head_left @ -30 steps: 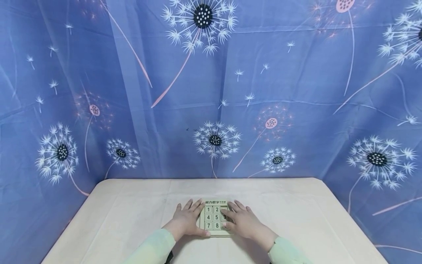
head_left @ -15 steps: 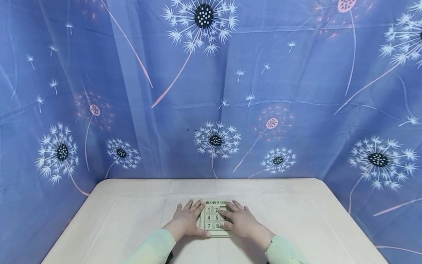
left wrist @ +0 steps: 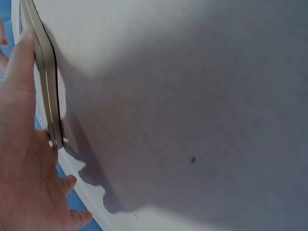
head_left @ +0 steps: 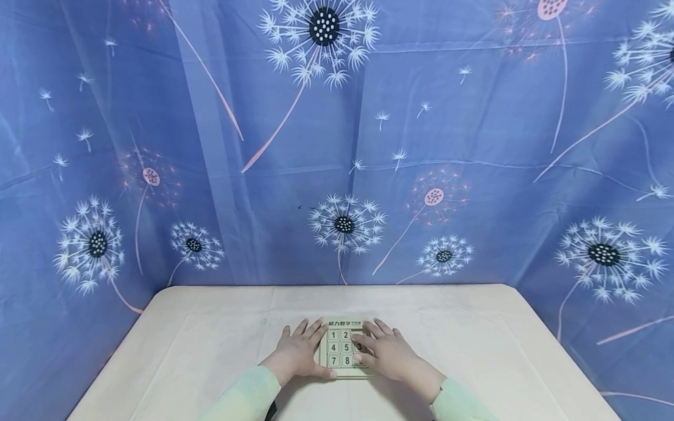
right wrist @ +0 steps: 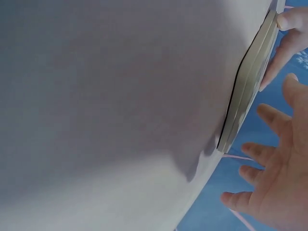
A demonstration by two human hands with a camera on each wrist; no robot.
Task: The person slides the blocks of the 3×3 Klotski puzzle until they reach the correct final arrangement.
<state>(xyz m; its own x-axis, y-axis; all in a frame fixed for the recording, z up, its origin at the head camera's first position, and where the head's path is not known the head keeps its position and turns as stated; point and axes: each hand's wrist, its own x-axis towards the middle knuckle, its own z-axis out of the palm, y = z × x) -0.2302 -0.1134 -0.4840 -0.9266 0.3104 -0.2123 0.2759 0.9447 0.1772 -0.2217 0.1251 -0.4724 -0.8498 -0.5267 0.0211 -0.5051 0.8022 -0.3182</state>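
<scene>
A pale green number slide puzzle [head_left: 337, 373] lies flat on the table. Tiles 1, 2, 4, 5, 7 and 8 show plainly; the 3 sits in the middle row at right, partly covered, and the tile below it is mostly hidden. The top right slot appears vacant. My left hand [head_left: 301, 354] holds the puzzle's left side, thumb on the front edge and forefinger by the far left corner. Over the right column hovers my right hand [head_left: 396, 355], fingers spread and extended. In the right wrist view that hand [right wrist: 284, 168] appears above the board, apart from it.
The cream table [head_left: 210, 327] stretches around the puzzle on all sides. Behind it and at both sides hangs a blue cloth [head_left: 295, 234] with dandelion prints. Pale green sleeves [head_left: 247, 392] cover the forearms.
My right hand shifted slightly left over the puzzle, then came back right. The left hand and the puzzle have stayed in place.
</scene>
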